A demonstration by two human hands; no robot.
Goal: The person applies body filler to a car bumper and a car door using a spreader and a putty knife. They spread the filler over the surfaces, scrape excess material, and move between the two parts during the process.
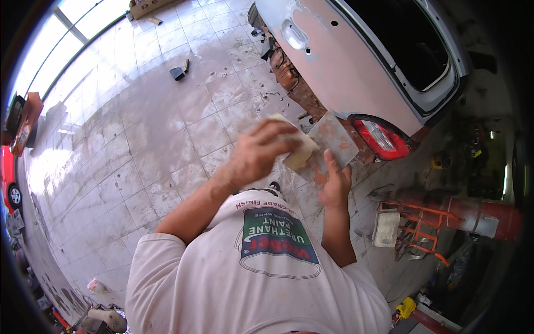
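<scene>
My left hand point(261, 147), slightly blurred, is closed on a pale yellow flat spreader point(303, 157). The spreader lies against the near left part of a thin grey square plate point(332, 133). Pinkish-brown paste is smeared over the plate's face. My right hand point(336, 186) grips that plate at its near right edge, with the thumb on top and the other fingers mostly hidden. Just beyond the plate is a car's red and clear tail lamp point(382, 138). Above it, the car's rear panel point(356, 72) shows wide pink patches on light grey.
Exposed brown metal point(297, 83) runs along the car's lower edge. An orange hand trolley point(416, 203) with a red cylinder point(506, 222) lies at right. A small dark scoop-like object point(178, 73) rests on the stained tiled floor point(156, 122). Part of a red car point(9, 175) shows far left.
</scene>
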